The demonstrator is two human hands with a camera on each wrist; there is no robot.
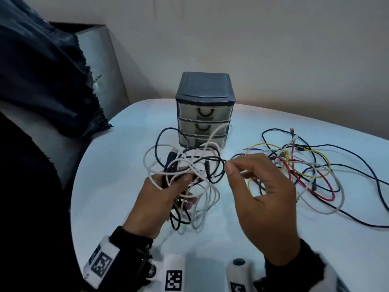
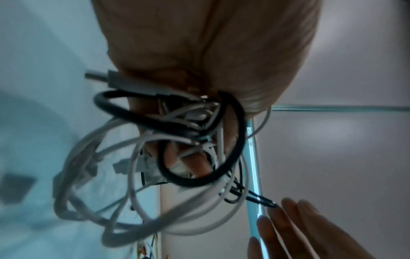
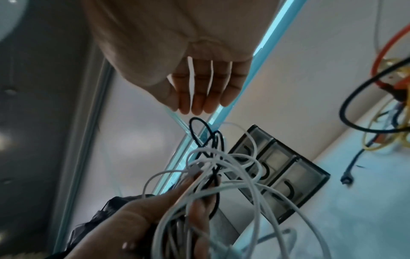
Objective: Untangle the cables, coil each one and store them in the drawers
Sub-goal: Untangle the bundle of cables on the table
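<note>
My left hand grips a tangled bundle of white and black cables above the white table; in the left wrist view its fingers curl through the bundle's loops. A black loop sticks out of the bundle toward my right hand. That hand's fingers are straight and side by side, their tips just short of the loop, with nothing between them. Behind the bundle stands a small grey drawer unit, all three drawers closed.
A second tangle of yellow, red, white and dark cables lies spread on the table to the right, with long dark strands running off toward the right edge. A dark cloth hangs at the left beside a grey panel.
</note>
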